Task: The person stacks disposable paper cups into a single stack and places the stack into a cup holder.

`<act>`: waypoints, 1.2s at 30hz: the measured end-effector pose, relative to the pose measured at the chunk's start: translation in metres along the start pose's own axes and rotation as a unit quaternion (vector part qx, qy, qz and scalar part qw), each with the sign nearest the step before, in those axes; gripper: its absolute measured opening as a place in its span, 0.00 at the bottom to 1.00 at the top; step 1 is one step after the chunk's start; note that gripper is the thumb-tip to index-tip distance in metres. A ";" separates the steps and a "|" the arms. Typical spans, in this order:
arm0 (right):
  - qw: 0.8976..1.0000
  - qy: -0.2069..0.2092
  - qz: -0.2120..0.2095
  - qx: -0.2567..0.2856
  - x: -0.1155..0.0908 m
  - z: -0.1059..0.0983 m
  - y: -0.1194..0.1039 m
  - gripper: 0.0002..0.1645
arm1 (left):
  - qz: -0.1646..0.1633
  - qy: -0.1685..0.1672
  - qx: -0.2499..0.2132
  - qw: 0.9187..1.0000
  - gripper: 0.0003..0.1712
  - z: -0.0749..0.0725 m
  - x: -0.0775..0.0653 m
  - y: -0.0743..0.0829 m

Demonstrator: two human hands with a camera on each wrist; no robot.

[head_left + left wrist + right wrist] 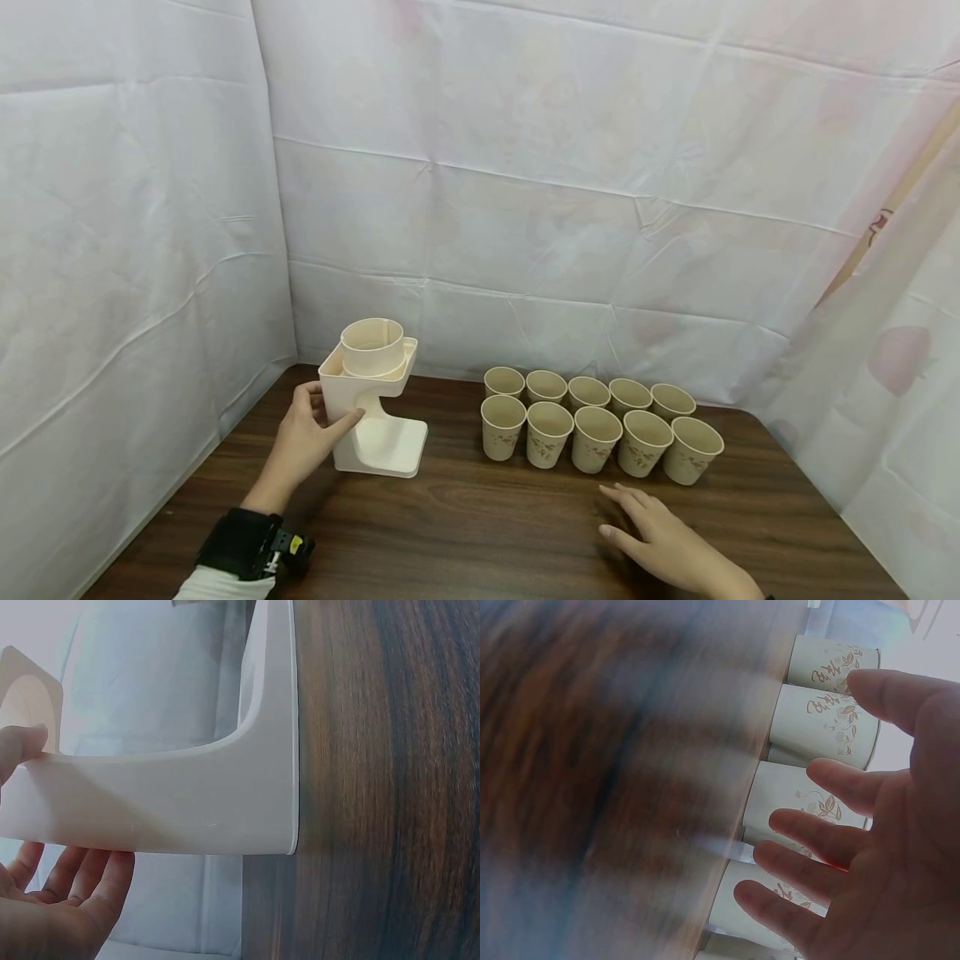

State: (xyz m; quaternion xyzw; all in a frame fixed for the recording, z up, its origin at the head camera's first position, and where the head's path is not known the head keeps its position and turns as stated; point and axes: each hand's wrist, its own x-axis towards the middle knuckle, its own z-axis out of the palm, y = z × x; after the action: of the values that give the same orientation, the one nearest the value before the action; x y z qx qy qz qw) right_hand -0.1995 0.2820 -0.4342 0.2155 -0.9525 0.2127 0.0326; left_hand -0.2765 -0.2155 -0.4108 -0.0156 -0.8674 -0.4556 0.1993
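Note:
A white plastic C-shaped stand (356, 390) rises from the left part of the table, with a flat base and a tray-like top. Set in that top is a cream round tube (372, 360), upright and uncovered. My left hand (303, 437) grips the stand's upright column, thumb on the near side and fingers around the back; the left wrist view shows the column (165, 802) between them. Several beige paper cups (597, 440) with a brown flower print stand upright in two rows to the right. In front of them hovers my right hand (660, 537), fingers spread, holding nothing.
The dark wood table (465, 533) ends at white cloth (525, 233) hung behind and at both sides. A second row of cups (588, 390) stands close behind the front one, partly hidden by it. A black wrist strap (238, 542) circles the left wrist.

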 end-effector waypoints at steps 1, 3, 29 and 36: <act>1.000 0.000 -0.003 0.000 0.000 0.000 0.000 0.35 | 0.000 -0.001 -0.001 1.000 0.50 0.001 0.000 0.000; 1.000 0.000 -0.003 0.000 0.000 0.000 0.000 0.35 | 0.000 -0.004 -0.003 1.000 0.50 0.003 0.001 0.001; 1.000 -0.021 0.007 0.016 -0.003 -0.003 -0.003 0.36 | 0.043 0.009 -0.017 0.999 0.45 0.015 -0.008 0.009; 1.000 -0.009 0.005 0.008 -0.002 -0.003 -0.004 0.35 | 0.078 0.054 -0.008 0.995 0.40 0.007 -0.018 0.014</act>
State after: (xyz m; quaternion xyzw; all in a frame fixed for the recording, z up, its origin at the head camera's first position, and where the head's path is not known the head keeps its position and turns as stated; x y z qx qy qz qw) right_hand -0.1959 0.2809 -0.4307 0.2126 -0.9521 0.2186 0.0213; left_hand -0.2598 -0.1990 -0.4097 -0.0602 -0.8479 -0.4454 0.2811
